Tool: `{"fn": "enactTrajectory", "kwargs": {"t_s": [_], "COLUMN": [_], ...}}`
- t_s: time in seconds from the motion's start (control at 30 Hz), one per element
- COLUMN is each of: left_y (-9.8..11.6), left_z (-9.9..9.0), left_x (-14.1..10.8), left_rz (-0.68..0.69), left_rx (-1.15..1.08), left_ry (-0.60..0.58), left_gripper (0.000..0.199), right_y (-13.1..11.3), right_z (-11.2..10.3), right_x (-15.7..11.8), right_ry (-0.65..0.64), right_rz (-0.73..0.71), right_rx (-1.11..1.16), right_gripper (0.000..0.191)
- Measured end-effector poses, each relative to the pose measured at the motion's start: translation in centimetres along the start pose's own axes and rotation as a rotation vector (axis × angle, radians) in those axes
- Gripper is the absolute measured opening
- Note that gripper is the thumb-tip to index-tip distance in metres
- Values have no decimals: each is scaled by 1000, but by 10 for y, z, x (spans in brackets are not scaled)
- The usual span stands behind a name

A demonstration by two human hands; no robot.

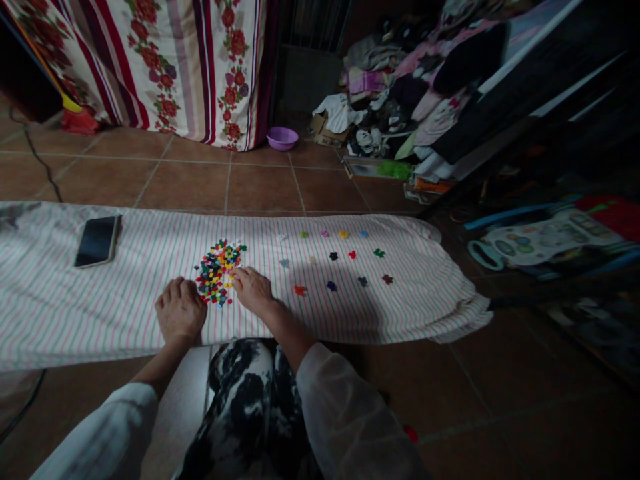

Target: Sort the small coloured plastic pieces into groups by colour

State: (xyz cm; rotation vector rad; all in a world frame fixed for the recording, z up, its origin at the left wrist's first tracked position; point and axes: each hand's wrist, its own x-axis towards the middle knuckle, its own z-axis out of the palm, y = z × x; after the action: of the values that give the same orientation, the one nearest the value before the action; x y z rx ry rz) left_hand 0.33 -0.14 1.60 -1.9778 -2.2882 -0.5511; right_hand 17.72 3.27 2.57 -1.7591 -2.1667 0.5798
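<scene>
A heap of small multicoloured pieces (218,270) lies on the striped cloth (250,327). My right hand (251,288) touches the heap's right edge, its fingers bent together at a yellow piece; whether it grips that piece is too small to tell. At the heap's lower left, my left hand (181,310) rests on the cloth with curled fingers, and what is under them is hidden. To the right, small single-colour clusters stand in rows, among them an orange one (300,291), a black one (333,256), a red one (352,255) and a brown one (387,279).
A phone (97,241) lies on the cloth at the left. Beyond the cloth are a tiled floor (190,183), a purple basin (283,138), a floral curtain (187,67) and a pile of clothes (400,87). A folded item with blue edges (545,240) is at the right.
</scene>
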Motion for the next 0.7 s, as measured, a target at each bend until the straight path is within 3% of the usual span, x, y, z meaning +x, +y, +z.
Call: {"fn": "enactTrajectory", "kwargs": {"t_s": [0.7], "left_y": [-1], "left_z": [0], "left_x": [0], "left_rz": [-1], "left_rx": [15], "left_ry": [1], "left_gripper": [33], "right_y": [0], "right_z": [-1], "right_x": [0], "right_ry": [-26], "right_rz": [-18], "right_rx": [6], "right_gripper": [29]}}
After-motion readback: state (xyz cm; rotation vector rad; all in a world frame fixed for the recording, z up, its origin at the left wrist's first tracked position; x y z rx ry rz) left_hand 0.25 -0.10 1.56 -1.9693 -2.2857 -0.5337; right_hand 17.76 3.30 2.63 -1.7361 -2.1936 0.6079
